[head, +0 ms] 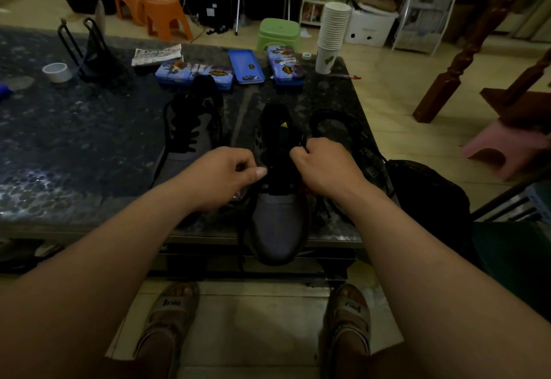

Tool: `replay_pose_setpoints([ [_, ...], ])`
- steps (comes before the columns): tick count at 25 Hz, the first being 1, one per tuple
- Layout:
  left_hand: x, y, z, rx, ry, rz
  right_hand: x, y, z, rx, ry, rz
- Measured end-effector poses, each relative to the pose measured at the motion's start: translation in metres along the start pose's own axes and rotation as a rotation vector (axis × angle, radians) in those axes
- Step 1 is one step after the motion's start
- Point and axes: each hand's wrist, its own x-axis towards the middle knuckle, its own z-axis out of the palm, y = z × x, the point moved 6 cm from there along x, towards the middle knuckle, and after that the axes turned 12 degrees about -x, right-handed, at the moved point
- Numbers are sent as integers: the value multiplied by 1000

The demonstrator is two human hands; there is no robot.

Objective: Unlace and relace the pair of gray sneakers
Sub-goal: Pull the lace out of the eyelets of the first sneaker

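Observation:
Two gray sneakers with black tongues and laces lie on a dark stone table (pixel 74 146). The near sneaker (pixel 278 223) points its toe at me over the table's front edge. My left hand (pixel 226 176) pinches a black lace at that shoe's left eyelets. My right hand (pixel 325 167) is closed on a black lace end at the right eyelets. The other sneaker (pixel 190 137) lies to the left, still laced, with nothing touching it.
Blue tin cases (pixel 193 73) (pixel 246 65) (pixel 284 64), a stack of paper cups (pixel 332 35), a tape roll (pixel 56 72) and a black wire stand (pixel 89 47) sit farther back. A black cable (pixel 351 134) and a black bag (pixel 426 196) lie right of the shoe.

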Motion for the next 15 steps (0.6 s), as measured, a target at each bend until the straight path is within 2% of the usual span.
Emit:
replay_pose_setpoints([
  [2,0,1,-13,44,30,-4,-1,1,1,4,-5,3],
  [5,-5,-7,-51,165,281,-65,0,4,-2,55,-9,31],
  [6,-7,-11,-57,212,305,-88,0,5,-1,73,-18,34],
  [8,-11,-13,-48,354,251,-94,1,3,2,101,-71,14],
  [10,-12,-4,-29,454,258,21,1,5,5,173,-185,-8],
  [13,-12,27,-5,337,300,322,-8,15,10,333,-403,-1],
  [15,-9,31,3,336,269,352,-14,19,12,356,-458,-36],
])
